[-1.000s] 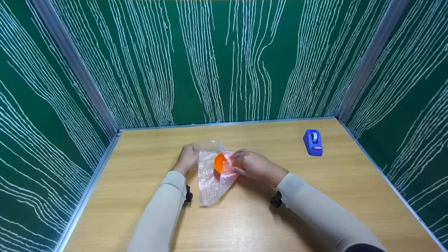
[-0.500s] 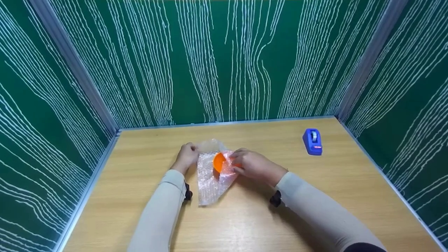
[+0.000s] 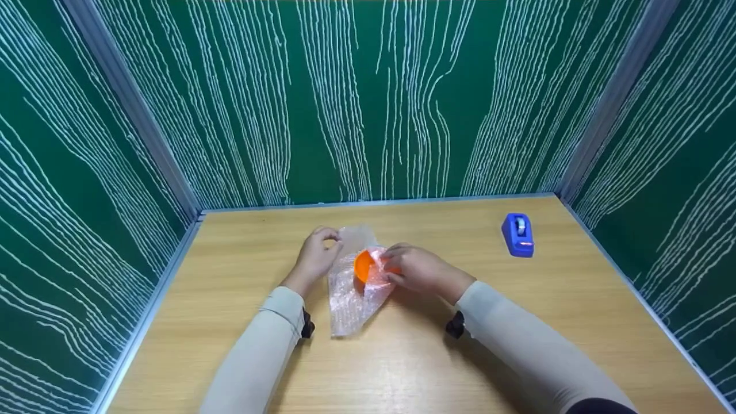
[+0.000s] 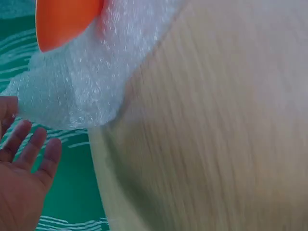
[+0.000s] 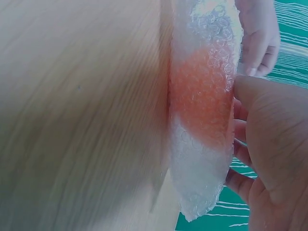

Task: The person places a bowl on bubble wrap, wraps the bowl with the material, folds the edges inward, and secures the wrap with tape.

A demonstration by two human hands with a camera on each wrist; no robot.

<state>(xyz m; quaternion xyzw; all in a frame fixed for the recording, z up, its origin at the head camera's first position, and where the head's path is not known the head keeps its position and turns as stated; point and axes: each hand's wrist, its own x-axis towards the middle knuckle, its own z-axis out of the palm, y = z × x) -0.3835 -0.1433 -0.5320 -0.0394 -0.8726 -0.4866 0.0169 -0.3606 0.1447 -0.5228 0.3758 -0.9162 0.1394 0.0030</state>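
Observation:
An orange bowl (image 3: 363,265) lies partly covered by a sheet of clear bubble wrap (image 3: 348,310) on the wooden table. My right hand (image 3: 422,268) holds a folded-over flap of the wrap against the bowl's right side. Through the plastic, the bowl shows as an orange patch in the right wrist view, with the right fingers (image 5: 240,130) along the edge. At the far left corner of the sheet, my left hand (image 3: 316,253) pinches the wrap between thumb and index finger. Its other fingers (image 4: 36,147) spread away from the sheet in the left wrist view.
A blue tape dispenser (image 3: 518,236) with a roll of tape stands at the table's back right. Green panels (image 3: 322,115) with white wavy lines enclose the back and both sides of the wooden table (image 3: 448,362).
My left hand has shifted up and to the right along the wrap's far left edge, its thumb and index finger now forming a ring. The right hand stays on the flap.

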